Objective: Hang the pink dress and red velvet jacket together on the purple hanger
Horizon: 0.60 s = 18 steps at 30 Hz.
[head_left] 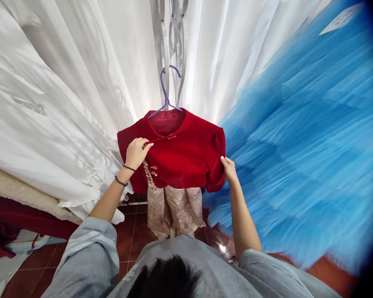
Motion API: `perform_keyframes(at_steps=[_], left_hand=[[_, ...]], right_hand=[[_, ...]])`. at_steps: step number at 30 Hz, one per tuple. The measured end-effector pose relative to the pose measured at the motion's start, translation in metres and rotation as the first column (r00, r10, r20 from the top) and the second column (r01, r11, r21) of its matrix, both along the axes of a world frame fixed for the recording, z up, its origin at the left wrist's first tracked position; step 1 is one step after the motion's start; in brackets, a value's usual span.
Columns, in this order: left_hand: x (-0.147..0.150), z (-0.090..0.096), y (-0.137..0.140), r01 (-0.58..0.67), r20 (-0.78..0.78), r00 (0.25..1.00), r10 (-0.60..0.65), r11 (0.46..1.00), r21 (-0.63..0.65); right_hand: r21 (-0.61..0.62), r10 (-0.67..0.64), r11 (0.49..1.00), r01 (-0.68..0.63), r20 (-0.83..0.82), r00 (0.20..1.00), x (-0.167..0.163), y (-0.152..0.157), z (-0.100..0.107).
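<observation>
A short red velvet top (186,157) with a stand-up collar hangs from a purple hanger (167,89). Gold fastenings and a beaded tassel (148,174) run down its left front. My left hand (137,152), with two black bands on the wrist, pinches the slanting front edge just below the collar. At the other side, my right hand (228,167) grips the outer edge of the short puffed sleeve between thumb and fingers. Below the top hangs a champagne, glittery skirt (177,209); whether it is joined to the top is hidden.
The hanger hooks on a white scrolled metal stand (177,37). White draped fabric (49,95) fills the left and back. A large blue tulle gown (307,153) spreads on the right. Dark red cloth (27,215) lies at lower left, above a red tiled floor (126,236).
</observation>
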<state>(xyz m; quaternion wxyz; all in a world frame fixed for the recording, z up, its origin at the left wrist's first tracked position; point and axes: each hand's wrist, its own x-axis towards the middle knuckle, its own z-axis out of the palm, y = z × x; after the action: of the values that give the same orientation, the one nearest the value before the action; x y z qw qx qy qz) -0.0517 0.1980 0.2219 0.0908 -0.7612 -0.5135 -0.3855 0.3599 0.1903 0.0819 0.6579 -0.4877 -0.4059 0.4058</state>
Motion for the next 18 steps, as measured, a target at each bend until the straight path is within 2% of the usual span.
perform_keyframes(at_steps=[2, 4, 5, 7, 9, 11, 12, 13, 15, 16, 17, 18], left_hand=[[0.001, 0.004, 0.004, -0.004, -0.049, 0.999, 0.004, 1.000, -0.002], [-0.004, 0.010, 0.004, 0.047, -0.041, 0.998, -0.045, 0.998, 0.050], [-0.011, 0.015, 0.003, 0.063, -0.008, 0.998, -0.063, 0.993, 0.098], [-0.029, 0.025, 0.004, 0.008, 0.119, 0.992, -0.034, 0.976, 0.217], [-0.050, 0.028, 0.008, -0.135, 0.287, 0.957, 0.048, 0.948, 0.289], [-0.066, 0.018, 0.016, -0.221, 0.411, 0.907, 0.093, 0.936, 0.275], [-0.071, 0.005, 0.019, -0.225, 0.451, 0.887, 0.095, 0.943, 0.245], [-0.073, -0.011, 0.020, -0.216, 0.486, 0.869, 0.091, 0.954, 0.207], [-0.070, -0.056, 0.016, -0.203, 0.568, 0.817, 0.102, 0.972, 0.117], [-0.064, -0.082, 0.009, -0.224, 0.626, 0.768, 0.136, 0.972, 0.065], [-0.057, -0.109, 0.000, -0.262, 0.694, 0.697, 0.182, 0.965, 0.009], [-0.050, -0.136, -0.011, -0.312, 0.756, 0.607, 0.245, 0.948, -0.057]], right_hand=[[-0.015, -0.012, 1.000, 0.013, 0.119, 0.993, -0.003, 0.006, 0.003], [0.055, -0.154, 0.988, 0.144, 0.293, 0.944, -0.001, 0.010, 0.019], [0.126, -0.255, 0.967, 0.223, 0.376, 0.891, 0.001, 0.009, 0.032], [0.302, -0.445, 0.894, 0.332, 0.500, 0.743, 0.002, 0.002, 0.065], [0.466, -0.579, 0.810, 0.355, 0.541, 0.610, -0.007, -0.010, 0.099], [0.579, -0.669, 0.733, 0.356, 0.520, 0.531, -0.028, -0.024, 0.121], [0.615, -0.705, 0.697, 0.369, 0.495, 0.507, -0.042, -0.031, 0.123], [0.635, -0.734, 0.666, 0.392, 0.466, 0.493, -0.057, -0.039, 0.118], [0.606, -0.761, 0.638, 0.476, 0.398, 0.513, -0.087, -0.054, 0.085], [0.541, -0.750, 0.652, 0.532, 0.352, 0.560, -0.100, -0.062, 0.059], [0.430, -0.715, 0.690, 0.582, 0.283, 0.639, -0.111, -0.069, 0.030], [0.254, -0.654, 0.752, 0.608, 0.170, 0.737, -0.120, -0.075, -0.001]])
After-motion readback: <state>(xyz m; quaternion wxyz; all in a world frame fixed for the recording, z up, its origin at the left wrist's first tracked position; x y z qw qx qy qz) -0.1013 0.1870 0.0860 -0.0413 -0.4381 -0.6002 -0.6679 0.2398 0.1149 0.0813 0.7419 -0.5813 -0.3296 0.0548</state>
